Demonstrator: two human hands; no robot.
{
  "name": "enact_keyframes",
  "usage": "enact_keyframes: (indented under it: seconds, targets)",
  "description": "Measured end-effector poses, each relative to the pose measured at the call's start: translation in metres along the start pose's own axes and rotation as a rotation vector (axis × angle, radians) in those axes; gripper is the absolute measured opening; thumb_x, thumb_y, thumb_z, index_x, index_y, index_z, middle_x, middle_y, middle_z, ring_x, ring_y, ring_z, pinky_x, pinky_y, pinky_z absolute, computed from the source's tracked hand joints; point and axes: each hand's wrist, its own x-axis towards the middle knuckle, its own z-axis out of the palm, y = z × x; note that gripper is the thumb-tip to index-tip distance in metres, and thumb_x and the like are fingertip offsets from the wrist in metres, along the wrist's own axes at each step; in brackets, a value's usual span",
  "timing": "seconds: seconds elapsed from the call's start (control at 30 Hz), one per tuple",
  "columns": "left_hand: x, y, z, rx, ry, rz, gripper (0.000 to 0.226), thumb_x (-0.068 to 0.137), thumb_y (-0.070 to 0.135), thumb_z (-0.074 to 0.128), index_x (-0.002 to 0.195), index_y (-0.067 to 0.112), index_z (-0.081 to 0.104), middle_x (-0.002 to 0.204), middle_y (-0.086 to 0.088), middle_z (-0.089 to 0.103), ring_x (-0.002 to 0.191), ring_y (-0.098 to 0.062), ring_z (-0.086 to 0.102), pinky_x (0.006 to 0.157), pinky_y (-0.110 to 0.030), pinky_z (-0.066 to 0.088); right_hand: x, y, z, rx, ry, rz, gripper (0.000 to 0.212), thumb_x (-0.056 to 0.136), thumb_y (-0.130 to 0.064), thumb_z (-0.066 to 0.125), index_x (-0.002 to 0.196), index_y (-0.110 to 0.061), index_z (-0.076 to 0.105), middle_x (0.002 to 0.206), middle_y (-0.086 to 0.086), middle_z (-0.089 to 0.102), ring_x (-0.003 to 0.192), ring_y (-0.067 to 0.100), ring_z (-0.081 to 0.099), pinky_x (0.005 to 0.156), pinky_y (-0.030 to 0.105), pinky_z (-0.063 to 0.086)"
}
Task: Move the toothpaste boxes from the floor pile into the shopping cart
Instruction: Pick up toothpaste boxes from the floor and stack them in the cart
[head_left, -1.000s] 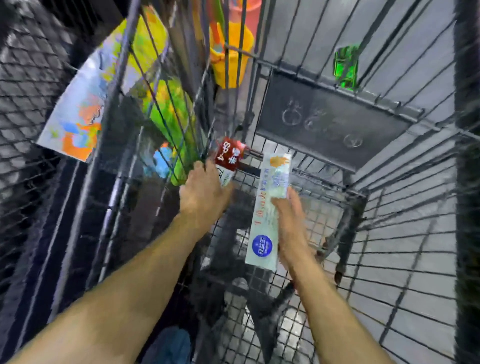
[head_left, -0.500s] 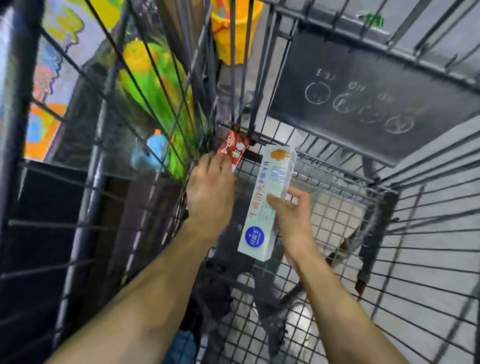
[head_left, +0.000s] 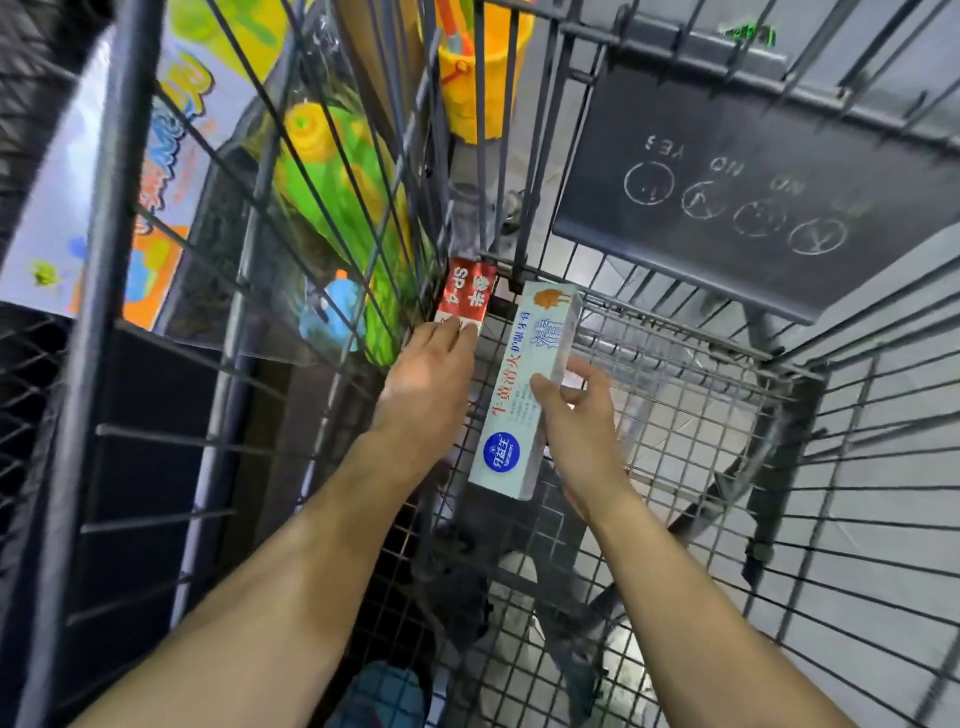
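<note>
Both my hands are inside the wire shopping cart (head_left: 670, 395). My left hand (head_left: 426, 384) holds a red and white toothpaste box (head_left: 465, 293) marked SP-4, its far end in the cart's far left corner; my fingers cover its near part. My right hand (head_left: 576, 421) grips a long white and pale blue toothpaste box (head_left: 524, 395) by its right edge, thumb on top. This box lies lengthwise just right of the red one, low over the mesh floor. The floor pile is out of view.
A dark plastic flap (head_left: 753, 187) with chalk-like circles hangs on the cart's far wall. Outside the left wire wall stand a colourful toy package (head_left: 332, 208) and a yellow bucket (head_left: 483, 67). Grey floor shows through the mesh.
Both hands have pushed the two boxes deeper and lower into the cart's far left corner. The camera has leaned in closer.
</note>
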Motion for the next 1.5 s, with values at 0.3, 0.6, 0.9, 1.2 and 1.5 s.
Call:
enact_keyframes:
  seconds: [0.3,0.6,0.9,1.2,1.5]
  targets:
    - [-0.012,-0.007,-0.005,-0.043,-0.093,0.122,0.068,0.084,-0.009,0.063,0.147,-0.005,0.039,0.151,-0.025,0.042,0.142,-0.040,0.036,0.117,-0.044,0.032,0.015,-0.004,0.016,-0.557,0.123,-0.125,0.034,0.101,-0.044,0.051,0.130,-0.026,0.051,0.114,-0.001,0.053,0.093,0.015,0.064,0.059,0.018,0.046]
    - [-0.015,-0.007,-0.002,0.195,-0.279,0.150,0.069,0.102,0.014,0.036,0.157,-0.001,-0.003,0.166,-0.023,-0.003,0.154,-0.033,-0.006,0.126,-0.041,0.007,0.023,-0.008,0.026,-0.732,0.024,-0.202,0.027,0.100,-0.033,0.050,0.121,-0.020,0.059,0.115,0.004,0.067,0.103,0.024,0.065,0.082,0.044,0.059]
    - [-0.033,0.023,-0.070,0.323,-0.352,0.242,0.070,0.106,0.020,0.035,0.158,0.006,-0.010,0.168,-0.013,-0.004,0.155,-0.027,-0.003,0.126,-0.040,0.007,-0.063,-0.090,-0.049,-1.345,-0.060,-0.297,0.047,0.102,-0.041,0.043,0.143,-0.020,0.045,0.136,0.010,0.054,0.124,0.031,0.049,0.099,0.044,0.047]
    - [-0.087,0.154,-0.224,0.210,-0.061,0.474,0.064,0.101,0.045,0.032,0.152,0.007,0.039,0.158,-0.010,0.038,0.148,-0.029,0.033,0.120,-0.048,0.026,-0.240,-0.192,-0.170,-1.569,0.167,-0.383,0.049,0.100,-0.046,0.041,0.141,-0.018,0.043,0.135,0.010,0.046,0.127,0.032,0.038,0.104,0.046,0.041]
    - [-0.168,0.341,-0.309,0.293,0.096,0.848,0.067,0.093,0.057,0.041,0.135,0.009,0.060,0.139,-0.013,0.060,0.128,-0.031,0.056,0.103,-0.048,0.047,-0.430,-0.149,-0.342,-1.291,0.555,-0.465,0.059,0.088,-0.056,0.046,0.130,-0.017,0.058,0.123,0.011,0.062,0.109,0.035,0.059,0.092,0.047,0.052]
